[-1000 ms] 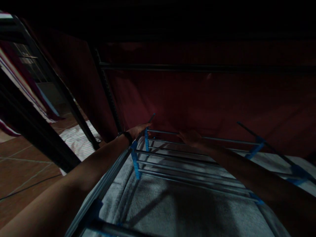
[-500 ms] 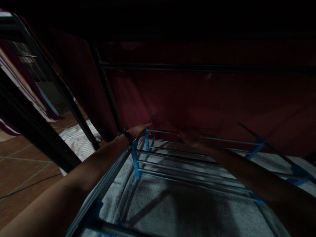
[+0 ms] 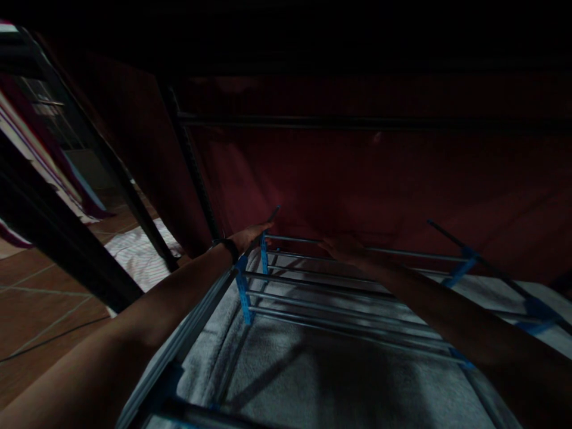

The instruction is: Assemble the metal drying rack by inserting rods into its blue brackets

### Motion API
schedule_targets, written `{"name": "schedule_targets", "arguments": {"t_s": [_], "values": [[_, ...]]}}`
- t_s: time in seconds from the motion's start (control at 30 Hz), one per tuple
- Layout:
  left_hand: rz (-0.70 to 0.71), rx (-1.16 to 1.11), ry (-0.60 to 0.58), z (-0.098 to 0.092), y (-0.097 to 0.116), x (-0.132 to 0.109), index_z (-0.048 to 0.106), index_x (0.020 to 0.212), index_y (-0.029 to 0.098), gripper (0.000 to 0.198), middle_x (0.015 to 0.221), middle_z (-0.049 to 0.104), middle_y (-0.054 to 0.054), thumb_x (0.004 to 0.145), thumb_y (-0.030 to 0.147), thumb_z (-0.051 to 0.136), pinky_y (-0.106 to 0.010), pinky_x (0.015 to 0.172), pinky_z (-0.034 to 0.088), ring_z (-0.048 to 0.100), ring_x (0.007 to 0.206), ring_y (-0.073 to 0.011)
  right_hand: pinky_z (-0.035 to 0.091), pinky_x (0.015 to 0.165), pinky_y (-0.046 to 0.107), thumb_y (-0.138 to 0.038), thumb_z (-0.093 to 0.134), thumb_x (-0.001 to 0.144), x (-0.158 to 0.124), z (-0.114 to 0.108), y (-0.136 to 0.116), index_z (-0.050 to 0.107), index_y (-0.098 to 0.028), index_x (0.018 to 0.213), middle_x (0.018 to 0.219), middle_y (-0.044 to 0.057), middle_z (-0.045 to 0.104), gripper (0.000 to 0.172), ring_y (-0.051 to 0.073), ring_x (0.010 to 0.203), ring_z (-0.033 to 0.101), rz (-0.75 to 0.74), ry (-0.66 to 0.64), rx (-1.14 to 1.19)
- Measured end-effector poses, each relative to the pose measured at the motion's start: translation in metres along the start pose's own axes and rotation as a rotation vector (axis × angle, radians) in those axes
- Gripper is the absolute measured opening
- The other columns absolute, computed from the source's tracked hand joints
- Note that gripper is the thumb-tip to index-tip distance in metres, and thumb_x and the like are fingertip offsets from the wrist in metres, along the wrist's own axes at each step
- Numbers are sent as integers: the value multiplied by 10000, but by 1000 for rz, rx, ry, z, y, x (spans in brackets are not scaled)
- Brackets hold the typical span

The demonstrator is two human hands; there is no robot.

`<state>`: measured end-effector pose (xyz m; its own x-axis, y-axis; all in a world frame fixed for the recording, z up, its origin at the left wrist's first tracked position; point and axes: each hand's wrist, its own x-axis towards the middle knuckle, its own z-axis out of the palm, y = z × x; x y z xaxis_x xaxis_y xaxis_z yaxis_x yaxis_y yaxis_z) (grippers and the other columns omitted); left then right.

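A rack of grey metal tubes with blue plastic connectors (image 3: 243,298) lies across a grey towel-like cloth (image 3: 268,369). At its far left corner my left hand (image 3: 252,235), with a dark band on the wrist, is closed around the frame by a blue connector. Some of its fingers are hidden behind the tube. My right hand (image 3: 344,247) reaches across the rack to the far tube, fingers bent over it; the dim light blurs their detail. Both forearms stretch over the rack. At the right, more blue connectors (image 3: 462,268) join a slanting dark tube.
A dark red sheet (image 3: 357,185) hangs behind the rack, with a dark metal bar (image 3: 313,121) crossing it. Dark metal posts (image 3: 53,220) stand at the left. Beyond them are a tiled floor (image 3: 40,310), a striped white cloth (image 3: 138,256) and a thin cable (image 3: 62,336).
The view has shifted very slightly. Both hands stay at the same places on the rack, and the rack itself shows no clear movement.
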<state>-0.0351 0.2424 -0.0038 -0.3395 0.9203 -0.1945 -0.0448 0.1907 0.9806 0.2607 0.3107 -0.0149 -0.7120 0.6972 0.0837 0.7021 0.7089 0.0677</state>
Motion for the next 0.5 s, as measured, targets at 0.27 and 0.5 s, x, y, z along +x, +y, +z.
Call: {"name": "schedule_targets", "arguments": {"t_s": [0.27, 0.5], "values": [[-7, 1, 7, 0, 0, 2, 635, 809, 151, 402, 594, 570, 32, 662, 433, 881, -244, 540, 509, 562, 516, -114, 465, 984, 331, -434, 299, 1086, 3, 2, 1, 647, -210, 1275, 1317, 107, 682, 455, 239, 1195, 647, -45, 17, -9], [18, 74, -73, -4, 5, -7, 642, 805, 164, 485, 659, 657, -2, 648, 575, 846, -271, 638, 537, 659, 649, -170, 505, 948, 373, -542, 315, 1064, -6, -4, 0, 495, -234, 1443, 1348, 106, 666, 521, 263, 1170, 663, -2, 83, 78]]}}
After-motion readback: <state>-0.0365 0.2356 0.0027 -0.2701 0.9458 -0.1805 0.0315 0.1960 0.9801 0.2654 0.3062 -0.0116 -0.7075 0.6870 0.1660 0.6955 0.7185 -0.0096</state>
